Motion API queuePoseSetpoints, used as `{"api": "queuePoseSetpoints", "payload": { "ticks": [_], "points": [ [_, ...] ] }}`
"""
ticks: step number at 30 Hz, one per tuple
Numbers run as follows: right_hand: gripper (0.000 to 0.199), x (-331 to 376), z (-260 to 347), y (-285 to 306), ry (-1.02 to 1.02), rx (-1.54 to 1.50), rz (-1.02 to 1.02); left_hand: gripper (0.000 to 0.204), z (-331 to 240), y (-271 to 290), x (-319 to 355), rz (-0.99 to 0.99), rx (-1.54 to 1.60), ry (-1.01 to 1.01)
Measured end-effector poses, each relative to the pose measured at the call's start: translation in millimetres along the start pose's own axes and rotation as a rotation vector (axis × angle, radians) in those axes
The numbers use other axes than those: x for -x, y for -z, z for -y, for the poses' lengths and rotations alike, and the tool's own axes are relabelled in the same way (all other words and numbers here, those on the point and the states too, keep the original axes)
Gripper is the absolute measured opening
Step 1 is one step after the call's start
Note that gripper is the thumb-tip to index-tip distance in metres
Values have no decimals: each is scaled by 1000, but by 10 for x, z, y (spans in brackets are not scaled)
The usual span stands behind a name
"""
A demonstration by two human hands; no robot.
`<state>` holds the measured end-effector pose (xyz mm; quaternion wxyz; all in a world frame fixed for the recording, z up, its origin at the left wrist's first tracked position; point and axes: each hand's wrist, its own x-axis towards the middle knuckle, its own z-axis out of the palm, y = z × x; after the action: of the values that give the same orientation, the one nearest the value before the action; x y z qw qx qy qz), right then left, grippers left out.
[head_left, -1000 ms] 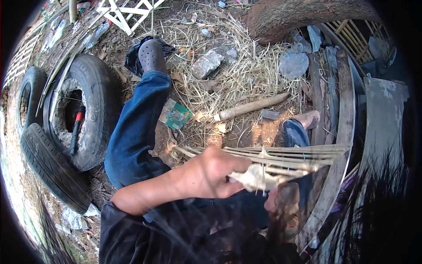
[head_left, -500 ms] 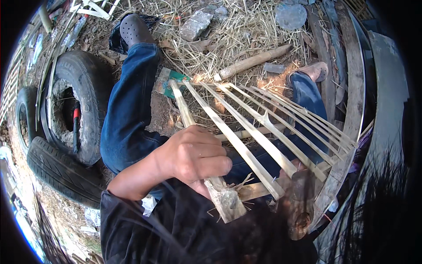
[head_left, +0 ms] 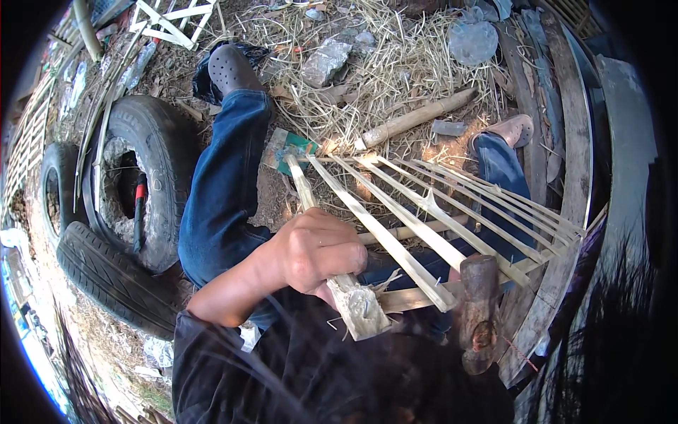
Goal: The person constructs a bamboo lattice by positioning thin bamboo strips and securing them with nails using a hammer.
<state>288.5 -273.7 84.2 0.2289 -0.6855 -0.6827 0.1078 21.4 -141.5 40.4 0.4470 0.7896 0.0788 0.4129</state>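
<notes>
My left hand is closed around the near end of a thick bamboo strip at the left side of a fan-shaped bamboo frame. A thin nail seems to stand in that strip's pale end. The frame's slats spread over my lap, joined by a crosspiece near me; another nail shows at a slat's end. Right of there, a hammer with a dark, worn head hangs above the frame. It hides nearly all of my right hand, which appears to grip it; the fingers do not show clearly.
Old tyres lie at the left, with a red-and-black handled tool in one. Beyond my feet are straw, a stone and a round bamboo piece. Wooden planks run along the right.
The hammer has come up and slightly left relative to the frame, its head now more plainly seen. My left hand keeps its hold on the strip. The whole view has shifted a little.
</notes>
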Motion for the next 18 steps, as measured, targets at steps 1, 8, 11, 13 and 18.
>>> {"api": "queuePoseSetpoints", "payload": {
  "ticks": [1, 8, 11, 13, 18],
  "points": [
    [39, -7, -11, -20, -6, -3, 8, 42, 5, 14, -13, -17, 11, 10],
    [43, -154, -65, -313, -149, -45, 94, 36, 114, 188, -99, -162, 63, 77],
    [45, -244, -67, -459, -213, -80, 129, 66, 239, 257, -48, -222, 8, 138],
    [42, -317, -58, -479, -124, -172, 79, 69, 306, 269, -55, -299, -41, 182],
    [34, -401, 56, -477, 107, -310, -75, 71, 363, 338, -132, -407, -74, 200]
  ]
}}
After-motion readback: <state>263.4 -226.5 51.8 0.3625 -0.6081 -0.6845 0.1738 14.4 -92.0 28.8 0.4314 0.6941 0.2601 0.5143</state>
